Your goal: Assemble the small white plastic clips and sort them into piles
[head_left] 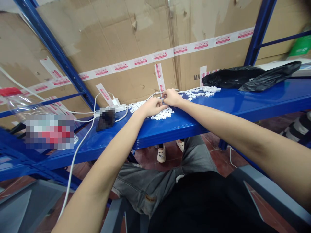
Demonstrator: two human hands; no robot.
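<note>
My left hand [152, 107] and my right hand [172, 97] sit close together above a blue steel shelf board [194, 119], their fingertips meeting. The fingers are curled, and whatever lies between them is hidden. Just below my left hand is a heap of small white plastic pieces [162, 114]. A second, more scattered heap of similar pieces [201, 92] spreads to the right of my right hand. More pieces [136, 106] lie beyond my left hand.
On the shelf stand a white power strip [119, 108] with white cables, a blurred dark object [105, 119], and a plastic bottle [18, 105] with a red cap. Black plastic bags [252, 77] lie at the right. Taped cardboard [126, 42] stands behind.
</note>
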